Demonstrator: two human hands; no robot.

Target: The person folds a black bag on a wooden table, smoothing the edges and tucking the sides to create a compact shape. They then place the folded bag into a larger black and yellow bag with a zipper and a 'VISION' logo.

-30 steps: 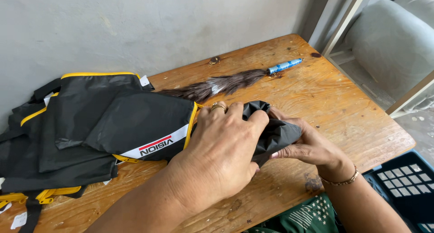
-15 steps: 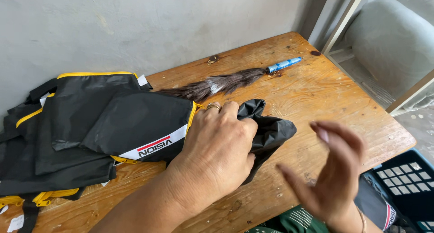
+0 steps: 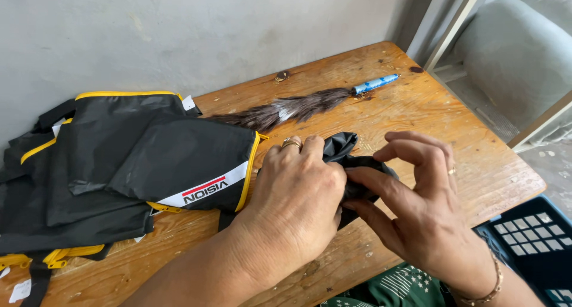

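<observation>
A crumpled piece of black fabric (image 3: 351,158) lies on the wooden table (image 3: 429,122), bunched under both hands. My left hand (image 3: 295,206) presses down on it from the left, fingers curled over its edge. My right hand (image 3: 417,206) pinches the fabric from the right with thumb and fingers. A pile of black bags with yellow trim (image 3: 125,164) sits just to the left, its top bag bearing a white and red stripe.
A feather duster with a blue handle (image 3: 304,104) lies at the back of the table near the grey wall. A dark blue plastic crate (image 3: 536,247) stands at the lower right, beyond the table edge. A grey cushioned seat (image 3: 518,51) is at the upper right.
My right hand lifted off the fabric and away to the right, then came back and took hold of it again. My left hand stayed pressed on the fabric.
</observation>
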